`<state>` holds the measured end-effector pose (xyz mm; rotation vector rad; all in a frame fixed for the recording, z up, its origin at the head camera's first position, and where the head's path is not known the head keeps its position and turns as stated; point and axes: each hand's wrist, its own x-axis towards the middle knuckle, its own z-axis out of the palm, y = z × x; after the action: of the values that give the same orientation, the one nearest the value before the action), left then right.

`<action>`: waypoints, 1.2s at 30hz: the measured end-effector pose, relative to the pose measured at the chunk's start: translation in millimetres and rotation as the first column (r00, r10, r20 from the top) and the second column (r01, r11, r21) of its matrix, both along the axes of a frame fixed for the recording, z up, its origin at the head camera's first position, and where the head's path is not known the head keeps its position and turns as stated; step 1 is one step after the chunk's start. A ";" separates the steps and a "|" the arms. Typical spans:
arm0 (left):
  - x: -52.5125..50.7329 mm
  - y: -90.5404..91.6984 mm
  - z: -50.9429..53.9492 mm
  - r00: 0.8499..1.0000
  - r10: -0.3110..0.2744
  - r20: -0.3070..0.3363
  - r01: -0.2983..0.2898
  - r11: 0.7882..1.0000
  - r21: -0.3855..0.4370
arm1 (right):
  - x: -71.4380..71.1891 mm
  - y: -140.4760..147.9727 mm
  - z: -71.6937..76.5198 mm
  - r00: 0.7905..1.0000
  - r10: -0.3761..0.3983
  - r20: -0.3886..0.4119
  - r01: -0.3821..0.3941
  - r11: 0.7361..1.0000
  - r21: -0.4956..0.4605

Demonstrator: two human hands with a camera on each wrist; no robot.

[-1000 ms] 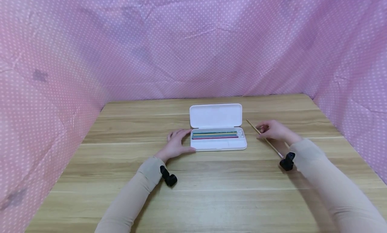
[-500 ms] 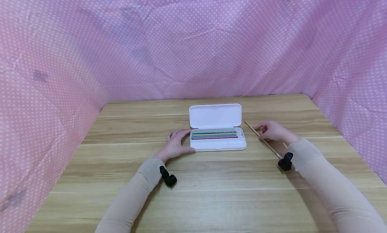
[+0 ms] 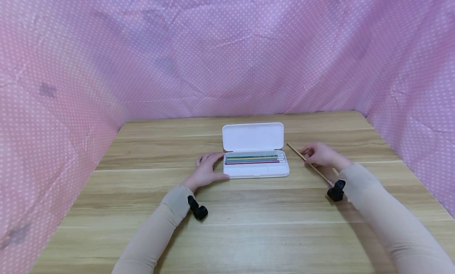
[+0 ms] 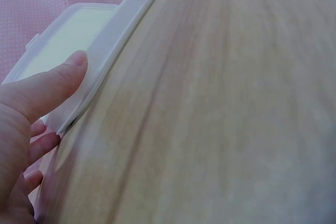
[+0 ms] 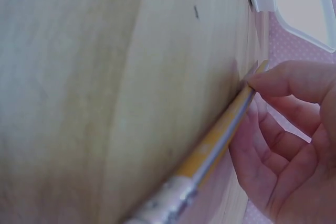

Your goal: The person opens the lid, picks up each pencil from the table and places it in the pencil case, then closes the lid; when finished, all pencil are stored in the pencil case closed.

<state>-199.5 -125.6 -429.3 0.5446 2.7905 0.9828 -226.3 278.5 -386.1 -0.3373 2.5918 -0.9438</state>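
Note:
An open white pencil case (image 3: 259, 171) lies on the table with its lid (image 3: 253, 136) raised at the back. Several pencils (image 3: 250, 158) with pale eraser ends lie side by side in its rear part. My left hand (image 3: 204, 173) holds the left end of the case, the thumb against the front corner and a finger at the back corner. To the right of the case, my right hand (image 3: 321, 154) pinches a yellow pencil (image 5: 218, 137) between thumb and fingers. The pencil slants low over the wood, its silver ferrule (image 5: 167, 200) towards my wrist. Whether it touches the table I cannot tell.
The wood-grain table (image 3: 249, 222) runs under both arms. Pink dotted cloth (image 3: 227, 53) hangs behind it and along both sides. A black wrist camera (image 3: 198, 207) sits on the left cuff and another wrist camera (image 3: 335, 191) on the right.
My right hand has shifted the yellow pencil slightly left, towards the case, over the first half second; since then it has hardly moved. My left hand and the case look nearly still.

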 end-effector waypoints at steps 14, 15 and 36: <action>0.4 0.2 1.8 1.000 0.012 -0.001 -0.012 1.000 -0.006 | -7.0 4.0 11.5 0.990 0.029 -0.137 -0.031 0.999 -0.009; 0.5 0.2 1.9 1.000 0.011 0.000 -0.011 1.000 -0.004 | -7.7 4.3 12.4 0.989 0.027 -0.142 -0.028 1.000 -0.010; -0.2 -0.4 2.7 1.000 0.005 0.010 -0.006 1.000 0.010 | -4.4 -4.7 36.4 0.969 0.032 -0.245 -0.032 0.999 0.004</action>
<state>-199.7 -125.9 -426.5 0.5320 2.7810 0.9986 -230.7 273.8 -349.8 -0.5247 2.7987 -0.9439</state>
